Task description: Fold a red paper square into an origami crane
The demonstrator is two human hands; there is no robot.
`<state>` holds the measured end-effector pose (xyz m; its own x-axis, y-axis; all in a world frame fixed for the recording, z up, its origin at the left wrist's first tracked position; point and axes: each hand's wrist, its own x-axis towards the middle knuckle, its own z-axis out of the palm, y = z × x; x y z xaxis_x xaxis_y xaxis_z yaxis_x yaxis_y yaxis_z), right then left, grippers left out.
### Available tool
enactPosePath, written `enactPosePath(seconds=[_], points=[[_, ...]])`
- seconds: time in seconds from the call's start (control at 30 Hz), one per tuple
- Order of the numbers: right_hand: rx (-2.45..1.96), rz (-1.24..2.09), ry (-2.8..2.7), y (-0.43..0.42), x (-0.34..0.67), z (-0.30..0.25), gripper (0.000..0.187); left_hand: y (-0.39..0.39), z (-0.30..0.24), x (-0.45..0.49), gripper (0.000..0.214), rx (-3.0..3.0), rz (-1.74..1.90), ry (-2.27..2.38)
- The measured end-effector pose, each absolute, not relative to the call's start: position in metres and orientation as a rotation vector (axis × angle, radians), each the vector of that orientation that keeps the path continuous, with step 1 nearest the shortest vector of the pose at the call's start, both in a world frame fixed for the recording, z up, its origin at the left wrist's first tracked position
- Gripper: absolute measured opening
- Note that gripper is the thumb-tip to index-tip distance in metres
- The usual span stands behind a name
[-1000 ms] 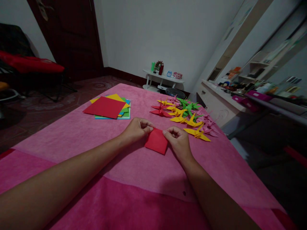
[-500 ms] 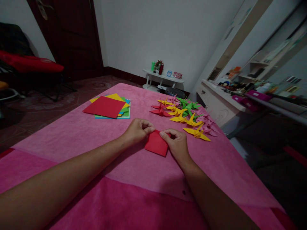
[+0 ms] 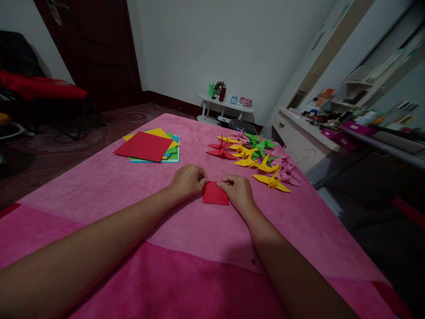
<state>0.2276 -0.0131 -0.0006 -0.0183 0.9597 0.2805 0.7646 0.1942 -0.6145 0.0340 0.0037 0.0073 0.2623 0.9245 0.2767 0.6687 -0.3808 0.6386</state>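
A folded piece of red origami paper point(image 3: 215, 194) lies between my hands, low over the pink cloth. My left hand point(image 3: 190, 180) pinches its far left corner between thumb and fingers. At the far right corner, my right hand point(image 3: 237, 189) grips it the same way, thumb on top. The fingertips of both hands are partly hidden behind the thumbs. Just beyond my right hand, folded paper cranes stand in a cluster, among them a red crane point(image 3: 221, 149), a yellow crane point(image 3: 272, 181) and a green crane point(image 3: 262, 146).
Left of the cranes lies a stack of coloured paper with a red sheet point(image 3: 144, 146) on top. The table wears a pink cloth point(image 3: 99, 190). A white side table point(image 3: 226, 105) stands by the wall, a cluttered dresser point(image 3: 305, 137) to the right, a red-covered chair point(image 3: 43, 86) at the left.
The red paper has turned to sit squarer to me, and its visible face looks shorter. My right hand has shifted slightly left and away from me; my left hand has moved slightly left.
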Motion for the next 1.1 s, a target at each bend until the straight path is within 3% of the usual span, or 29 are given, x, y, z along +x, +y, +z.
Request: enactPosePath(seconds=[0.13, 0.3, 0.67, 0.8, 0.97, 1.03, 1.1], points=[[-1.651, 0.242, -1.896, -0.015, 0.225, 0.002, 0.007, 0.003, 0.011, 0.036, 0.01, 2.346, 0.842, 1.397], [-1.699, 0.219, -1.849, -0.016, 0.221, 0.002, 0.015, 0.006, 0.009, 0.045, 0.014, 2.567, 0.853, 0.969], [-1.524, 0.435, -1.942, -0.032, 0.237, 0.006, 0.01, 0.011, 0.012, 0.029, 0.022, 2.204, 0.593, 0.561], [-1.543, 0.534, -1.937, -0.042, 0.247, 0.01, 0.023, 0.014, 0.019, 0.022, 0.033, 2.174, 0.494, 0.55], [-1.575, 0.693, -1.9, -0.033, 0.255, 0.011, 0.061, 0.018, 0.023, 0.018, 0.043, 2.144, 0.46, 0.546], [-1.54, 0.77, -1.92, -0.023, 0.255, 0.01, 0.061, 0.018, 0.023, 0.017, 0.04, 2.139, 0.452, 0.533], [-1.51, 0.791, -1.931, -0.016, 0.253, 0.008, 0.045, 0.018, 0.023, 0.017, 0.035, 2.116, 0.481, 0.549]])
